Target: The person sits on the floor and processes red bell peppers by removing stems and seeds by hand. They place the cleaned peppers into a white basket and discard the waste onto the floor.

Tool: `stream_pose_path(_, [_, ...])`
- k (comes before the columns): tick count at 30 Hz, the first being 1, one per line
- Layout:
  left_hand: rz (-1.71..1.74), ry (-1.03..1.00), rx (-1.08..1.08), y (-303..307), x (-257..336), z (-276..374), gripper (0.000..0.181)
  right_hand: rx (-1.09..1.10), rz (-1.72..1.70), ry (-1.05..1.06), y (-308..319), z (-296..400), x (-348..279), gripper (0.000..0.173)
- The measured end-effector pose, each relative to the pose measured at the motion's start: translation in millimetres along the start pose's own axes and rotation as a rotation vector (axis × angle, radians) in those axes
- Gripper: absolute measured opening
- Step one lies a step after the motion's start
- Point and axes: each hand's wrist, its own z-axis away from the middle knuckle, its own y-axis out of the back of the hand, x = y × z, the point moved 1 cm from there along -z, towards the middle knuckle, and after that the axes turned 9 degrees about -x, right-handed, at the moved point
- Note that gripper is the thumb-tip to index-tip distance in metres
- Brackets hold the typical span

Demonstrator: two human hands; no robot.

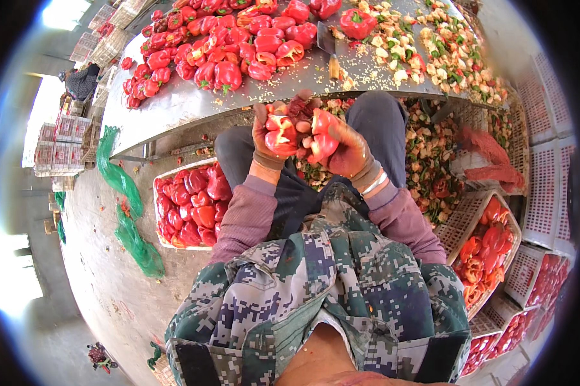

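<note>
Above my lap, my left hand, in a stained work glove, grips a piece of red bell pepper with its pale inside showing. Close beside it, my gloved right hand holds another red pepper piece. The fingertips of both hands nearly meet; whether the two pieces are still joined cannot be seen. Beyond my hands, a broad blade with a wooden handle lies on the metal table. A heap of whole and cut red bell peppers covers the table's left and middle.
Pepper cores and seeds lie at the table's right, with more cores below. A crate of red peppers stands at my left, another crate at my right. Green netting lies on the floor. Stacked white crates line the right.
</note>
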Motion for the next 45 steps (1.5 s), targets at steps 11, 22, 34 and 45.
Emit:
stream_pose_path(11, [-1.018,0.201,0.242,13.6,-65.5,-37.4,0.069,0.273,0.604,0.238,13.5,32.1,-29.0,0.055])
stream_pose_path(22, [-0.771,0.37,-0.056,-8.5,-95.4,-101.8,0.044,1.283,0.799,0.971,-25.4,272.2,-177.1,0.045])
stream_pose_path(34, [-0.574,0.119,0.644,44.5,111.7,-8.0,0.028,1.902,2.147,0.508,11.2,372.9,-194.8,0.014])
stream_pose_path(45, [-0.75,0.077,0.764,-21.3,118.2,29.9,0.022,1.847,1.367,-0.733,255.1,392.2,-190.5,0.062])
